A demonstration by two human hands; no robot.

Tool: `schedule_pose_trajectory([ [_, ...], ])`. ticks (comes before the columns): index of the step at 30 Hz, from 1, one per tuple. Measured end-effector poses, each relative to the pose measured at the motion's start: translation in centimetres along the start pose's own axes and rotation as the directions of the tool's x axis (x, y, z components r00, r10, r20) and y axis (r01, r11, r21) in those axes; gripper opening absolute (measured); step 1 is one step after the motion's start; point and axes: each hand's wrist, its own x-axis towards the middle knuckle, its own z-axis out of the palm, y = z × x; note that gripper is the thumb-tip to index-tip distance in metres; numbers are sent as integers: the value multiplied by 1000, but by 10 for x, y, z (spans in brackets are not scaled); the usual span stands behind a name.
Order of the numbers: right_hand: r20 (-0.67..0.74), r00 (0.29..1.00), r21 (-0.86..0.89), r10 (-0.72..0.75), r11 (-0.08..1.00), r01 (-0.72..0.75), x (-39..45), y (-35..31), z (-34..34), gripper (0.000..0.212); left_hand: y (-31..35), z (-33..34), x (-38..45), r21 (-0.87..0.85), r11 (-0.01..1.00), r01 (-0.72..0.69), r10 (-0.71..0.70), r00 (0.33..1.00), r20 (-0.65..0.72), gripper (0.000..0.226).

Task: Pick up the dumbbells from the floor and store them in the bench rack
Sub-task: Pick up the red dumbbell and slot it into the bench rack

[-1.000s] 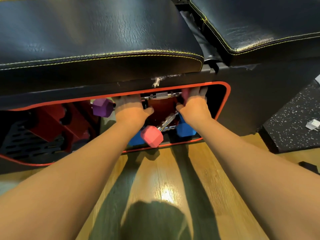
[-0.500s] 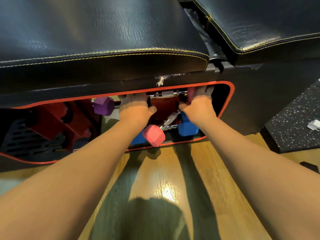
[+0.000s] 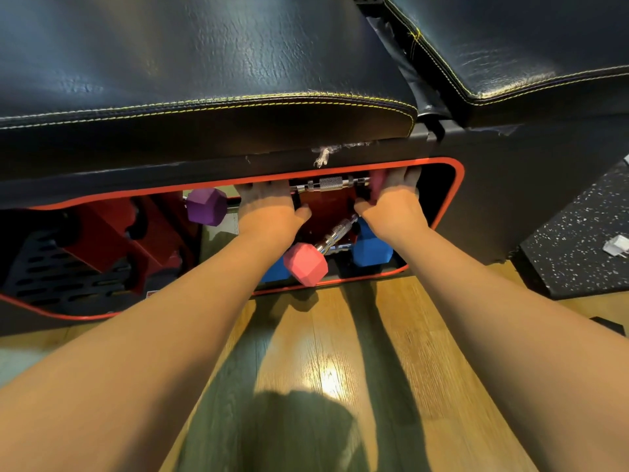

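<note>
Head view: both arms reaching into the red-rimmed bench rack. Left hand gripping the purple dumbbell, its head just to that hand's left. Right hand gripping a pink dumbbell. Second pink dumbbell and blue dumbbells stored below the hands.

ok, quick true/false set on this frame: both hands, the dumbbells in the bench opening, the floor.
1. Both hands reach into the red-trimmed bench opening. True: left hand, right hand.
2. The purple dumbbell head lies on the floor. False: it is up inside the opening, left of the left hand.
3. A pink dumbbell leans at the opening's lower edge. True.
4. The blue dumbbell sits on the bench cushion. False: it is low inside the opening.
5. The floor is carpet. False: glossy wood.
</note>
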Motion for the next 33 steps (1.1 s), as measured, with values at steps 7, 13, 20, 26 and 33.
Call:
schedule_pose_trajectory([
  [7, -29, 998, 23, 60, 998, -59, 4, 2, 7, 69, 0, -4, -4, 18, 1000, 8, -8, 1000, -4, 51],
  [13, 67, 980, 86, 188, 977, -193, 2, -4, 1, 77, -8, -15, -15, -85, 996, -35, 37, 999, 21, 51],
  [20, 222, 961, 155, 168, 966, -205, -76, -33, -61, 77, -27, -56, -63, -133, 981, -142, 158, 980, 122, 71],
  [26, 236, 971, 373, 33, 920, -122, -151, -78, -196, 26, -52, -205, -138, -100, 977, -188, 211, 926, 313, 51],
  [33, 253, 960, 469, -122, 883, -11, -279, -162, -392, 19, -75, -398, -289, -231, 966, -117, 173, 956, 237, 39],
])
